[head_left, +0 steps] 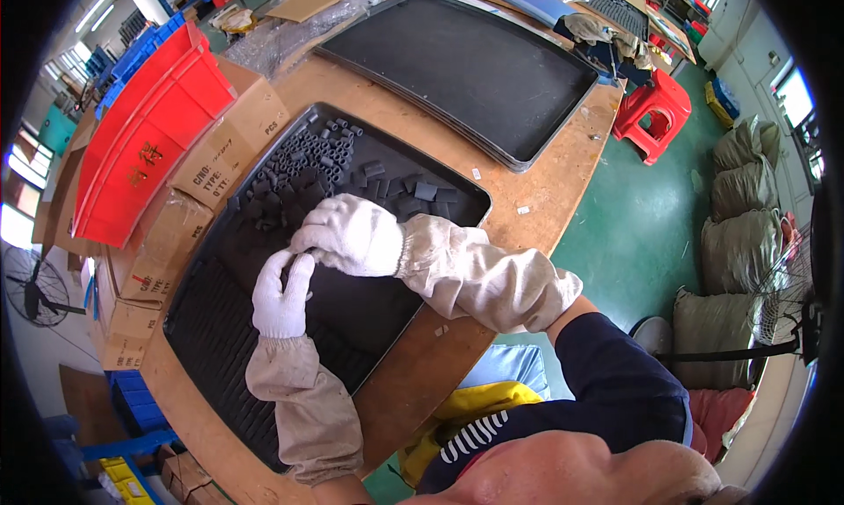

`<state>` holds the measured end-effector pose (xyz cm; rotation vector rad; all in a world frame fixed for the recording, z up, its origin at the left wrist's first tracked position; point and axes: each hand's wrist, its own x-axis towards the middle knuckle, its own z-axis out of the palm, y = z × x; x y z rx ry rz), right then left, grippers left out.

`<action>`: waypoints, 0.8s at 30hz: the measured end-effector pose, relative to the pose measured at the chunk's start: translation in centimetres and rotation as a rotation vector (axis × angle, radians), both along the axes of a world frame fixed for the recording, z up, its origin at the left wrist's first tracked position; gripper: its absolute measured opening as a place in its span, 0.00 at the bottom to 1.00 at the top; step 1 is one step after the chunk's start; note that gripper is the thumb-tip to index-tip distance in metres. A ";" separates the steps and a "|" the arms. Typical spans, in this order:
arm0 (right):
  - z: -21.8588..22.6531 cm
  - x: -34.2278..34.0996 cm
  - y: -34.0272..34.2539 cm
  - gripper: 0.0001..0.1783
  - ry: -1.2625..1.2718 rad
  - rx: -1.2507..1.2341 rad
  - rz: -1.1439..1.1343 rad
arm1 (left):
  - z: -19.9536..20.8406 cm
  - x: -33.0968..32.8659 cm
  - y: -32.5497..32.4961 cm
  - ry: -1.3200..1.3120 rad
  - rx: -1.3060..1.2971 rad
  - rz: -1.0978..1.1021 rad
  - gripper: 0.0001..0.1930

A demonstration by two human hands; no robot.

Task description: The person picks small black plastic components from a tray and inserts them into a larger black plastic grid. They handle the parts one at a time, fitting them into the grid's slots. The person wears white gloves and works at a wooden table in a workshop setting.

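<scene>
My left hand (280, 299) and my right hand (353, 236) wear white knit gloves, with beige sleeve covers over the forearms. They meet above a black tray (374, 301), fingertips pinched together. Anything between the fingers is too small or hidden to make out. Beyond the right hand lies a heap of short black tubes (308, 160), many standing on end. Flat-looking black pieces (425, 191) lie loose beside it, some partly behind the right hand. Close rows of black pieces (230, 356) cover the near left part of the tray, partly hidden by my left forearm.
A stack of black trays (466, 65) sits farther back on the wooden table (563, 193). Cardboard boxes (215, 167) and a red bin (149, 145) border the left side. A red stool (652, 116) and stuffed sacks (743, 241) stand to the right.
</scene>
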<state>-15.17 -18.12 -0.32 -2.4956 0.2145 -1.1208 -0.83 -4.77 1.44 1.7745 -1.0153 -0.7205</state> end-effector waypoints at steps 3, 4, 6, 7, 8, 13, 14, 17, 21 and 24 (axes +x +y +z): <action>-0.4 0.9 -0.6 0.16 -0.054 -0.103 0.081 | 1.2 0.6 0.3 0.073 0.005 0.059 0.19; -0.3 0.6 -0.9 0.15 -0.060 -0.064 0.097 | 1.6 0.8 0.3 0.133 -0.008 0.094 0.19; 0.0 -0.8 -1.2 0.15 -0.001 -0.055 0.087 | 1.6 1.3 -0.2 0.268 -0.123 0.115 0.18; 0.0 -1.1 -0.8 0.14 0.090 0.088 0.130 | 1.4 2.0 -0.1 0.318 -0.171 0.099 0.18; 0.5 -1.7 -0.4 0.14 0.166 0.229 0.176 | 1.4 2.5 0.2 0.351 -0.221 0.096 0.18; 1.3 -1.2 1.1 0.15 0.736 0.402 0.447 | 0.7 4.5 1.0 0.463 -0.324 0.170 0.20; 1.3 -1.5 1.3 0.15 0.810 0.370 0.498 | 0.4 4.5 0.9 0.494 -0.353 0.142 0.21; 1.1 -1.1 2.2 0.16 0.958 0.282 0.570 | 0.0 4.7 0.7 0.504 -0.383 0.138 0.21; 0.7 -1.2 3.1 0.14 0.953 0.233 0.629 | 0.2 4.6 0.8 0.571 -0.323 0.164 0.16; 0.6 -2.0 3.0 0.13 0.879 0.216 0.682 | 0.5 4.0 0.6 0.588 -0.282 0.216 0.14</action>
